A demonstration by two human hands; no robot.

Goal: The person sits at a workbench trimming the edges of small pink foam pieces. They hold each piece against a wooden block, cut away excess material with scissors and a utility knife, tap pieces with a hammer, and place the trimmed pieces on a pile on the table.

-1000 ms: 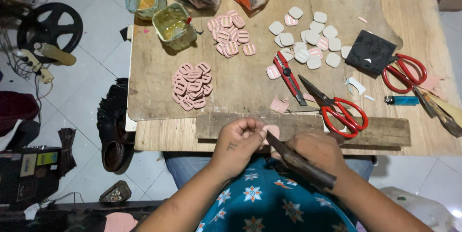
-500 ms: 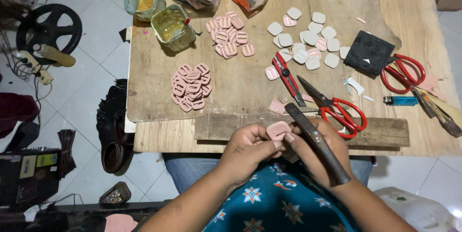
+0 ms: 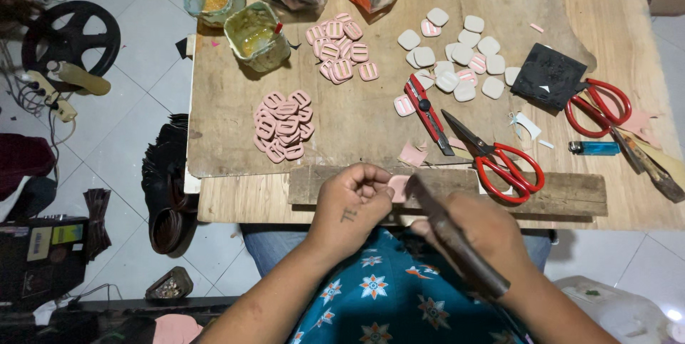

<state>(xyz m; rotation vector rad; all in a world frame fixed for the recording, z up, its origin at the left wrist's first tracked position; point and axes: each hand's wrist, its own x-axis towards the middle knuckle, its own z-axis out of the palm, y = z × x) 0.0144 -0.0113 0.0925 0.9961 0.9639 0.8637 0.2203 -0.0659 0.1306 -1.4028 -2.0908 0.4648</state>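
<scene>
Fingertips of my left hand [image 3: 353, 205] pinch a small pink piece [image 3: 398, 187] against the wooden strip [image 3: 571, 194] at the near table edge; right hand [image 3: 474, 233] is closed round a dark, worn hand tool [image 3: 453, 237], tip just beside the piece. Step, as I judge it: working the piece's edge w/ the tool. Next move needs the pinch kept firm, tip steady; pink buckle pile [image 3: 284, 126] and red scissors [image 3: 499, 158] lie farther up the table.

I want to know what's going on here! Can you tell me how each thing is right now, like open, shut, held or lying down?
left hand: shut on pink piece
right hand: gripping dark tool
near scissors: lying, blades open
far scissors: lying flat
red cutter: lying flat
blue lighter: lying down
two tubs: open, yellowish stuff inside
</scene>
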